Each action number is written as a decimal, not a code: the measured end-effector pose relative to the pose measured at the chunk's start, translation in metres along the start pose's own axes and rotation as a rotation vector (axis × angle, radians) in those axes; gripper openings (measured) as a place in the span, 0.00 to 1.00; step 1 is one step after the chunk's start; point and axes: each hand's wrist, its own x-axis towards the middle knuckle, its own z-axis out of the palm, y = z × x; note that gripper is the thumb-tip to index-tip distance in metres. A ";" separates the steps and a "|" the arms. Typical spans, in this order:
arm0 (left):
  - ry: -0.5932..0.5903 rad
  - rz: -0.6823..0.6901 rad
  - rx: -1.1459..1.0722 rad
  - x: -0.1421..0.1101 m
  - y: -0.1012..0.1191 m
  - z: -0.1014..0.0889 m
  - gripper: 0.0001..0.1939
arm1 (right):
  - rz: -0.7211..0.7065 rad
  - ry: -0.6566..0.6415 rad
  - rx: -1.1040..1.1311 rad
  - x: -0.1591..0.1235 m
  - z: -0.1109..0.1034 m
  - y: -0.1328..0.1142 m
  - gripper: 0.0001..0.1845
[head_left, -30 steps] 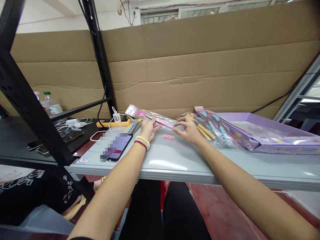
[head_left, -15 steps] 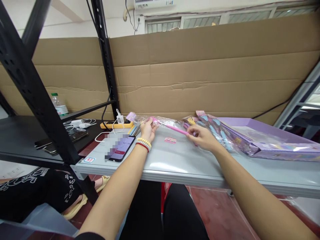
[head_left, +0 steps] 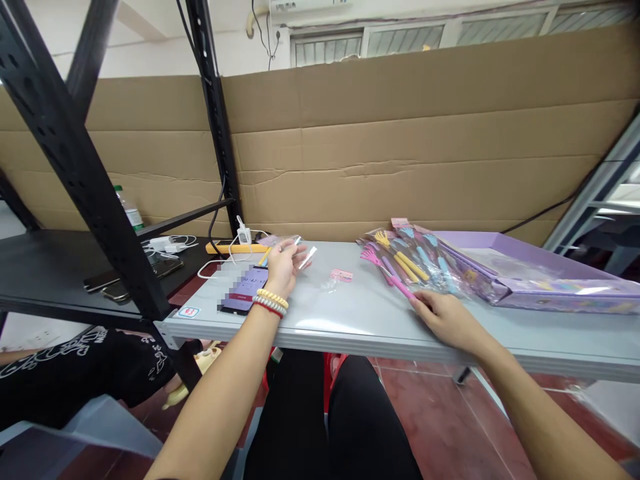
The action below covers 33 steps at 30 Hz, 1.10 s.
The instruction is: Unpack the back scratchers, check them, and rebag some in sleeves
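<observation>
Holding a clear plastic sleeve [head_left: 300, 257] in my left hand [head_left: 281, 265], fingers pinched on it just above the grey worktop [head_left: 360, 317], near the back-left corner. The sleeve looks empty from here; its far end catches the light. Beaded bracelets [head_left: 270, 302] sit on that wrist.

My right hand [head_left: 447, 319] lies low on the worktop near the front edge, fingers closed on the handle end of a pink fork-shaped wand [head_left: 387, 275]. The wand lies flat, its pronged head pointing away from me and touching the pile of bagged wands [head_left: 413, 257], yellow and blue ones, just beside a flat purple box [head_left: 530, 280] on the right.

Between the hands, a small pink label [head_left: 341, 275] lies on the worktop, with a scrap of clear film just beside it. A phone [head_left: 245, 293] lies left of my left hand. Behind it, a yellow power strip [head_left: 235, 248] with a white charger. A cardboard sheet [head_left: 400, 147] backs the worktop. On the black shelf [head_left: 45, 267] to the left, a bottle [head_left: 129, 210] stands.
</observation>
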 end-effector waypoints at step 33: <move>-1.179 -0.076 0.849 -0.136 0.000 -0.038 0.13 | 0.053 -0.359 1.222 -0.006 0.011 -0.086 0.27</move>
